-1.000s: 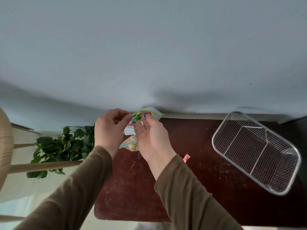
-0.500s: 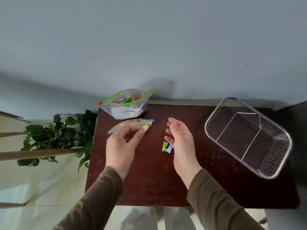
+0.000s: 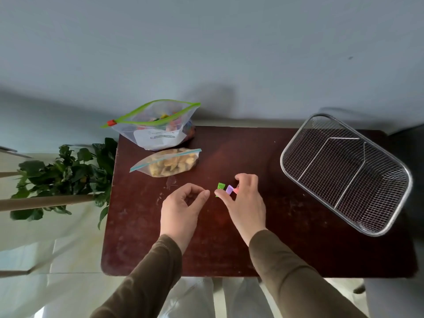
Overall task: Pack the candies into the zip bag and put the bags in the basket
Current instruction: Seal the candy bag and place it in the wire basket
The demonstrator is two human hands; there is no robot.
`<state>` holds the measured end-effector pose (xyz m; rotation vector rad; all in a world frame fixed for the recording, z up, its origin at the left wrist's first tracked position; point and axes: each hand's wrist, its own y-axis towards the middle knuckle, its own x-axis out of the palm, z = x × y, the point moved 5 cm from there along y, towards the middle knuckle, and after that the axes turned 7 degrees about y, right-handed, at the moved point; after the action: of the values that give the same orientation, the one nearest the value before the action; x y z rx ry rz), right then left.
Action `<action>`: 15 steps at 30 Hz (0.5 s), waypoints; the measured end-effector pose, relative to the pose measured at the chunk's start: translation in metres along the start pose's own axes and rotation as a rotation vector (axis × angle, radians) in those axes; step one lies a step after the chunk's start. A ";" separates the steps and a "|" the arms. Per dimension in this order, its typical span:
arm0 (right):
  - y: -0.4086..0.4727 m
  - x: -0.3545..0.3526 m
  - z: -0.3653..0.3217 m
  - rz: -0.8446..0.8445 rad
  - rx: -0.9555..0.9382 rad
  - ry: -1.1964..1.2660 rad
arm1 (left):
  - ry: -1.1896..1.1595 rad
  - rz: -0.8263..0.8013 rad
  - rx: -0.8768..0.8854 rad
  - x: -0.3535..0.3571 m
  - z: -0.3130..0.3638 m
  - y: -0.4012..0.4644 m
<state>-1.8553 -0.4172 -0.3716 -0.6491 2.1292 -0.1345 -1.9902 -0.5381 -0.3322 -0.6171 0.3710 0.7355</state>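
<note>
A large zip bag (image 3: 158,136) with a green zipper stands open at the table's far left, with coloured candies inside. In front of it lies a smaller zip bag (image 3: 171,164) with a blue seal, full of tan pieces. Three loose candies lie mid-table: green (image 3: 220,187), purple (image 3: 229,189) and red (image 3: 236,191). My right hand (image 3: 246,203) curls over them, thumb against the green one and index finger arched past the red one. My left hand (image 3: 182,203) hovers just left of them, loosely curled and holding nothing. The wire basket (image 3: 298,143) sits empty at the right.
The dark red table (image 3: 286,253) ends at a grey wall behind. A leafy plant (image 3: 66,173) and pale wooden rails (image 3: 41,201) stand past the left edge. A dark object (image 3: 408,143) sits at the far right.
My left hand let go of the small bag, which now lies by the large bag, and drew back toward the candies. My right hand closed around the three candies.
</note>
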 end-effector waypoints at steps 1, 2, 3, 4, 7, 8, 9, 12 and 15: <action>0.001 0.004 -0.005 0.010 -0.019 -0.031 | 0.004 -0.001 -0.004 0.001 0.000 0.001; 0.001 0.009 -0.011 0.019 -0.039 -0.062 | 0.010 -0.001 -0.006 0.001 -0.001 0.001; 0.002 0.012 -0.015 0.032 -0.059 -0.093 | 0.013 -0.001 -0.005 0.001 -0.001 0.002; 0.002 0.015 -0.019 0.043 -0.073 -0.119 | 0.015 0.001 -0.006 0.001 -0.001 0.003; 0.003 0.018 -0.019 0.061 -0.106 -0.170 | 0.013 0.007 -0.010 0.001 -0.004 0.005; 0.004 0.018 -0.017 0.055 -0.123 -0.179 | 0.011 0.006 -0.011 0.001 -0.004 0.005; 0.004 0.018 -0.015 0.047 -0.142 -0.178 | 0.009 0.004 -0.011 0.001 -0.005 0.005; 0.004 0.016 -0.009 0.023 -0.182 -0.149 | 0.004 0.004 -0.016 0.001 -0.006 0.004; 0.002 0.015 -0.003 0.033 -0.208 -0.131 | -0.008 0.001 -0.029 0.001 -0.008 0.003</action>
<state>-1.8652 -0.4230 -0.3811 -0.7226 2.0420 0.1458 -1.9926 -0.5404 -0.3403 -0.6413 0.3540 0.7456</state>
